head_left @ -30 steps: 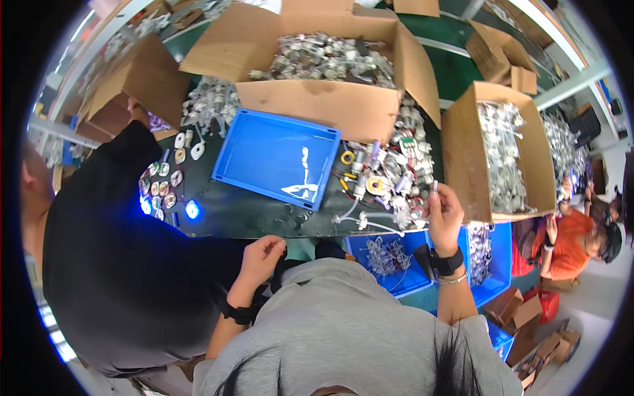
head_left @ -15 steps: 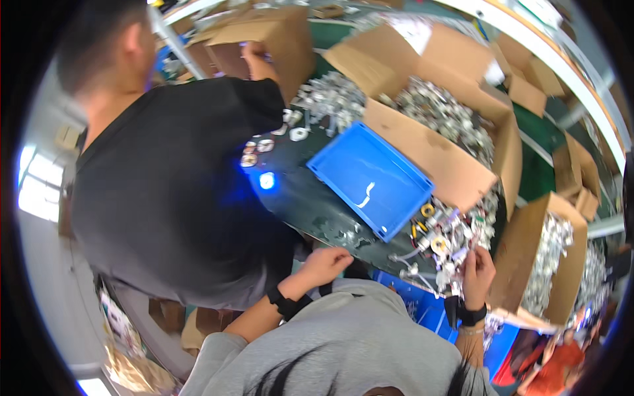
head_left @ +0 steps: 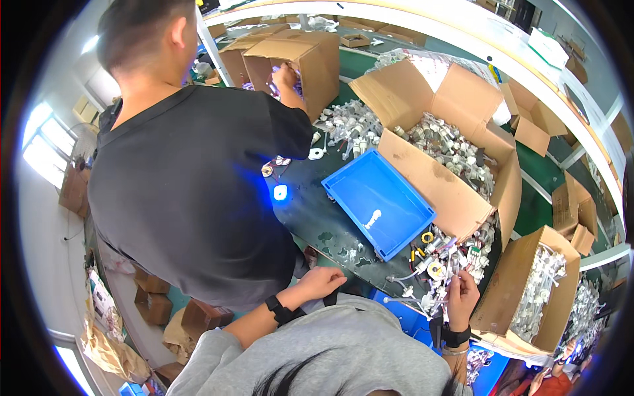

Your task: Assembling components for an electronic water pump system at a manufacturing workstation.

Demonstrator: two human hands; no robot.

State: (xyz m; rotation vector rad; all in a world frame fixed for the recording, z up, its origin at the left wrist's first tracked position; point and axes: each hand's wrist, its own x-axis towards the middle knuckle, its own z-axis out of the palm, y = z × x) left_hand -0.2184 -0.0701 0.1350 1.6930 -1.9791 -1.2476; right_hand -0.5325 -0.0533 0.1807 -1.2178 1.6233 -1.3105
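Note:
My left hand (head_left: pixel 320 282), with a black band on its wrist, is loosely closed near the table's front edge. Its palm side is hidden, so I cannot make out whether anything is in it. My right hand (head_left: pixel 463 296) is at the heap of small parts (head_left: pixel 429 272), thumb and fingers pinched together at a small greyish piece too unclear to name. White fittings, wires and a yellow ring (head_left: pixel 427 237) lie in this heap. Beyond it sits a shallow blue tray (head_left: pixel 396 198) with a small white piece inside.
A large open carton (head_left: pixel 432 175) full of lamp-like parts stands behind the tray. Another filled carton (head_left: pixel 505 310) is at right. A person in black (head_left: pixel 198 198) works close at my left, one hand in a carton (head_left: pixel 320 63). A small light (head_left: pixel 280 193) glows blue on the table.
The view has shifted, so the table sits lower and farther right. My right hand stays at the heap, its fingers now closer to the greyish piece. My left hand remains by the table edge.

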